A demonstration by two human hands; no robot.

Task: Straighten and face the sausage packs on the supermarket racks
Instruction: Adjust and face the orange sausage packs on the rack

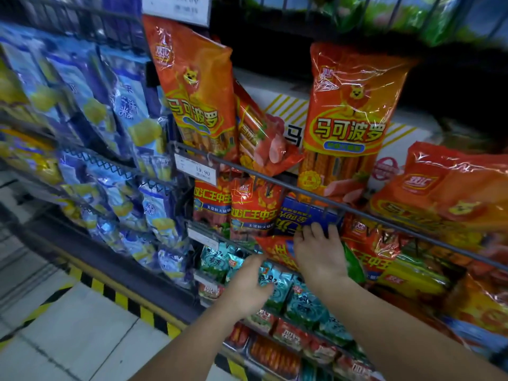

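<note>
The blue pack (305, 214) sits in the middle rack behind the wire rail (247, 173), print inverted, with red packs on either side. The right hand (320, 254) hooks curled fingers on its lower edge. The left hand (247, 281), fingers loosely extended and holding nothing, reaches the tilted red pack (275, 250) below. Lift the blue pack clear of the rail, invert it, and reseat it label outward. Steady the red pack against slipping.

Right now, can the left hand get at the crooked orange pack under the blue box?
Probably yes. The left hand is right beside the crooked orange pack, fingertips by its corner, with nothing between them. The right hand lies over its other end, fingers curled on the blue box.
</note>
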